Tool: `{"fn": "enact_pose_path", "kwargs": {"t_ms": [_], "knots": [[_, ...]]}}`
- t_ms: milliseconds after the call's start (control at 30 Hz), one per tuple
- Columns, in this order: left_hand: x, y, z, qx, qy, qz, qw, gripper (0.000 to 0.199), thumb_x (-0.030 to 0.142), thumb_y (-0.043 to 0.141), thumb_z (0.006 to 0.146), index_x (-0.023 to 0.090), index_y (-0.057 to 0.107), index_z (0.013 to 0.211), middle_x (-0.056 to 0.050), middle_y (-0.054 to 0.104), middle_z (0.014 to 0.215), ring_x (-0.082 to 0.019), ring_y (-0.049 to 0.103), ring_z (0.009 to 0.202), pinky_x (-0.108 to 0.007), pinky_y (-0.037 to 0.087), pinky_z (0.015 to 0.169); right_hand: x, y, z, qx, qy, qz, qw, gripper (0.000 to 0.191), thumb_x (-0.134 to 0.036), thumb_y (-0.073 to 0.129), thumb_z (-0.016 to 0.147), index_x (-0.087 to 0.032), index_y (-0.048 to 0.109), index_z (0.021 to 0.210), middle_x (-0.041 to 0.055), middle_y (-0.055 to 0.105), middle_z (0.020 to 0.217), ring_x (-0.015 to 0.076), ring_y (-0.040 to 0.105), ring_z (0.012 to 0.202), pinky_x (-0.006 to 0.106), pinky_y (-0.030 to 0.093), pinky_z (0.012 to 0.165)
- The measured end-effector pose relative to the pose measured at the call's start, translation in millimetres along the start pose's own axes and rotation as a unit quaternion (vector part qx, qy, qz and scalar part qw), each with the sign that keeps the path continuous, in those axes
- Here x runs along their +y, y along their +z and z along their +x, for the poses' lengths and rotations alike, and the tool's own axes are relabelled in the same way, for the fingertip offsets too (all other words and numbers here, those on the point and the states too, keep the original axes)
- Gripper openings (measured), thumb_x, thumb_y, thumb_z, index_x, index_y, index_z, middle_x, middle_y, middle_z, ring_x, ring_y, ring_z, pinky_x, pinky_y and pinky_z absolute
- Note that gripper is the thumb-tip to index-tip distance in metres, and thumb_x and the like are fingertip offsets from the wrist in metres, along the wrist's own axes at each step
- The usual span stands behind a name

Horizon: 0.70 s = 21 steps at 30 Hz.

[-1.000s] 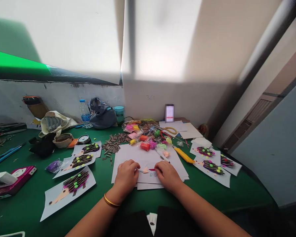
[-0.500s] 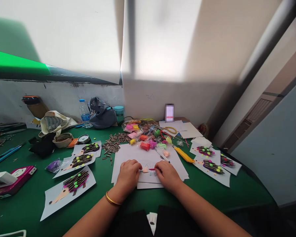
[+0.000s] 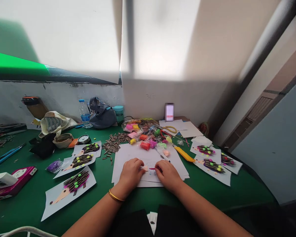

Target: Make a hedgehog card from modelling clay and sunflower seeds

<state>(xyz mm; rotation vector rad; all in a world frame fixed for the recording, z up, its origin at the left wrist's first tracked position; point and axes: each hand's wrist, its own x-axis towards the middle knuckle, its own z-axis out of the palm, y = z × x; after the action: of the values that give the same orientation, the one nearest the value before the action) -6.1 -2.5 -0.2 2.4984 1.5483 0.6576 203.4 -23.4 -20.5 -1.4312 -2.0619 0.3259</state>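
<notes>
White drawing paper point(image 3: 128, 153) lies in front of me, with a faint outline and small blue marks on it. My left hand point(image 3: 131, 171) rests at its left part, fingers curled and the thumb and fingertips at a flat peach piece of clay point(image 3: 145, 168). Opposite it, my right hand point(image 3: 167, 172) is closed in a pinch on a thin, pointed magenta piece point(image 3: 152, 169), whose tip points left toward the clay. Most of that piece is hidden by the fingers. A pen point(image 3: 165, 159) lies just beyond the right hand.
Hedgehog pictures point(image 3: 71, 191) lie at left, more hedgehog pictures point(image 3: 209, 164) at right. Behind the paper are striped sunflower seeds point(image 3: 112, 144), bagged coloured clay point(image 3: 145, 145), a yellow cutter point(image 3: 184, 154) and scissors point(image 3: 170, 129). A phone point(image 3: 169, 112) stands against the wall.
My left hand has shifted slightly right and up, its fingertips now over more of the peach clay. The right hand stays nearly still. More white cable shows at the lower left.
</notes>
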Motion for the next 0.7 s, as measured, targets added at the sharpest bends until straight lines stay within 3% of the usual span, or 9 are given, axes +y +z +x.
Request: {"fn": "enact_pose_path", "kwargs": {"t_ms": [167,300,567,700], "knots": [[-0.9,2.2,-4.7,0.018,0.095,0.003,0.995,0.015,0.022,0.069,0.085,0.030,0.073,0.096,-0.002,0.067,0.100,-0.021,0.061,0.094,-0.037,0.043,0.088,1.9,-0.4,0.2,0.008,0.005,0.022,1.000,0.009,-0.018,0.051,0.091,-0.022,0.057,0.085,0.0034,0.063,0.087,0.0202,0.055,0.084,0.032,0.041,0.075],[2.6,1.0,-8.8,0.021,0.173,0.054,0.983,0.017,0.020,0.062,0.091,0.033,0.071,0.098,-0.002,0.067,0.106,-0.020,0.061,0.099,-0.049,0.035,0.105,2.7,-0.3,1.1,0.008,0.007,0.028,1.000,0.009,-0.017,0.051,0.091,-0.021,0.057,0.085,0.0034,0.063,0.088,0.0203,0.054,0.085,0.033,0.042,0.076],[3.3,0.6,-11.6,0.013,0.181,0.097,0.979,0.018,0.019,0.055,0.094,0.029,0.068,0.102,-0.004,0.067,0.111,-0.020,0.061,0.105,-0.053,0.027,0.113,3.6,0.0,1.4,0.007,0.006,0.023,1.000,0.009,-0.016,0.052,0.090,-0.021,0.058,0.085,0.0032,0.063,0.087,0.0196,0.054,0.084,0.032,0.042,0.076],[3.8,-4.1,-12.0,-0.007,0.154,0.064,0.986,0.031,0.013,0.057,0.090,0.031,0.066,0.113,-0.005,0.066,0.117,-0.021,0.061,0.108,-0.054,0.029,0.112,2.0,-1.5,1.3,0.007,0.006,0.027,1.000,0.009,-0.016,0.051,0.090,-0.021,0.058,0.085,0.0033,0.063,0.088,0.0196,0.055,0.084,0.032,0.042,0.076]]}}
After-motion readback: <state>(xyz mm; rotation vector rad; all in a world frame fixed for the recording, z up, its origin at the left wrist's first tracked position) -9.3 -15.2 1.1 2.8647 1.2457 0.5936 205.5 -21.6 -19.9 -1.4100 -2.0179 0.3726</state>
